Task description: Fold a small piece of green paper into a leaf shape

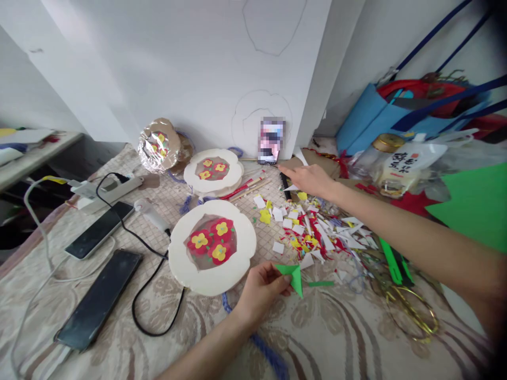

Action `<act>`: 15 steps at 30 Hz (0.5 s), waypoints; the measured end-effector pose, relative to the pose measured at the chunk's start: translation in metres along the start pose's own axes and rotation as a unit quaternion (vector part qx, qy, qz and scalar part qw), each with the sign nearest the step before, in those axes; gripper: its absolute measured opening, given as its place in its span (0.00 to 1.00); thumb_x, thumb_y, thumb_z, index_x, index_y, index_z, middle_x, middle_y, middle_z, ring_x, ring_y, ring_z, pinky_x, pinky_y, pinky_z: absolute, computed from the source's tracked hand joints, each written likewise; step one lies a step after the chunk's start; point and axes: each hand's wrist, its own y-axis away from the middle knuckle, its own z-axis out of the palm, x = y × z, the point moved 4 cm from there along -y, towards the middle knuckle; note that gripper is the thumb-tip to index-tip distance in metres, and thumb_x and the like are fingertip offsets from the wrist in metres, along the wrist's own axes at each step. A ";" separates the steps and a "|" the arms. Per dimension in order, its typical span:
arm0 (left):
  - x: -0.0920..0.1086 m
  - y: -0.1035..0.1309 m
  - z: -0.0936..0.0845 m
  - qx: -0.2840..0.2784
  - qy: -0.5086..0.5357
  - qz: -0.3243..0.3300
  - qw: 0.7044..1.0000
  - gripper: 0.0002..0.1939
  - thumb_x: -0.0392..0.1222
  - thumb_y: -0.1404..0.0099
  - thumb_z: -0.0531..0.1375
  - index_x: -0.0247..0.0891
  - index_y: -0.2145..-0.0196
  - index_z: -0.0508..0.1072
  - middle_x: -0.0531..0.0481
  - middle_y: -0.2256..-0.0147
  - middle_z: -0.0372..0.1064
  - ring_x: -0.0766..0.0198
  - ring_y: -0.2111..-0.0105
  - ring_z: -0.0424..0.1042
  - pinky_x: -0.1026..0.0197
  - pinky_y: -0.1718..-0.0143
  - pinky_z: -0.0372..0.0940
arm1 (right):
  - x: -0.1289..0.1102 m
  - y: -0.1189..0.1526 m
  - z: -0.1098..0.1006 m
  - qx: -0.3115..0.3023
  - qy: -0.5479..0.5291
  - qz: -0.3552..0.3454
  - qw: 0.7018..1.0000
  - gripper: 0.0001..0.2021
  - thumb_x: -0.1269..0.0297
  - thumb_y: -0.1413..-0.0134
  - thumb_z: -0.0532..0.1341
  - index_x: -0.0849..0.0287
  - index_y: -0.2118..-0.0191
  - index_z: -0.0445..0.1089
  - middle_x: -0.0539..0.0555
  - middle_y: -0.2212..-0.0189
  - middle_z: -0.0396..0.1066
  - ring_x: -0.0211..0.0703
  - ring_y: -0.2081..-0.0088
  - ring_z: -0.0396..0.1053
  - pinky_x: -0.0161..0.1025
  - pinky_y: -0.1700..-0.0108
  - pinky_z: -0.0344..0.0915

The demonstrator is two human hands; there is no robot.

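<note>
My left hand [259, 290] pinches a small folded green paper piece [292, 275] just right of a white flower-shaped craft plate [241, 243] with red and yellow flowers in its centre. My right hand [311, 179] reaches far across the cloth, fingers extended toward an upright phone [271, 140] leaning on the white wall. It holds nothing that I can see. A black pen-like object [285, 186] lies right under its fingers. Between the hands lies a heap of paper scraps [312, 232] in white, yellow and red.
A second white plate [233, 174] and a foil-wrapped one [158, 145] stand further back. Two dark phones [101, 229] [99, 298], a power strip [113, 191] and cables lie at left. Gold scissors [412, 309], a green cutter [394, 261], a jar [374, 155] and blue bag [380, 119] sit right.
</note>
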 end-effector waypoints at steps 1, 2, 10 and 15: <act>0.001 0.000 0.000 0.000 -0.001 0.001 1.000 0.15 0.46 0.52 0.68 0.32 0.74 0.71 0.51 0.79 0.70 0.69 0.78 0.66 0.66 0.73 0.62 | -0.002 0.005 -0.003 -0.004 -0.009 0.000 1.000 0.24 0.71 0.40 0.45 0.60 0.38 0.52 0.63 0.66 0.74 0.53 0.67 0.71 0.39 0.71 0.57; 0.001 0.000 0.000 0.001 -0.001 0.002 1.000 0.15 0.47 0.53 0.68 0.32 0.74 0.71 0.51 0.79 0.70 0.69 0.78 0.66 0.65 0.73 0.62 | -0.004 0.010 -0.006 -0.008 -0.023 0.003 1.000 0.23 0.70 0.40 0.45 0.60 0.39 0.55 0.63 0.65 0.74 0.53 0.66 0.71 0.39 0.70 0.57; 0.003 0.003 -0.001 0.003 -0.004 0.004 1.000 0.16 0.47 0.52 0.67 0.32 0.73 0.71 0.52 0.78 0.70 0.69 0.77 0.67 0.65 0.71 0.62 | -0.029 0.074 -0.059 0.101 -0.295 0.059 0.948 0.13 0.66 0.40 0.50 0.59 0.57 0.71 0.55 0.61 0.75 0.45 0.61 0.71 0.38 0.60 0.63; 0.001 0.004 0.001 -0.013 0.010 0.000 1.000 0.14 0.46 0.51 0.67 0.33 0.72 0.70 0.52 0.77 0.70 0.69 0.77 0.68 0.66 0.71 0.62 | -0.062 0.144 -0.084 0.089 -0.471 0.108 0.871 0.10 0.64 0.43 0.54 0.54 0.58 0.70 0.55 0.62 0.72 0.43 0.67 0.69 0.37 0.68 0.66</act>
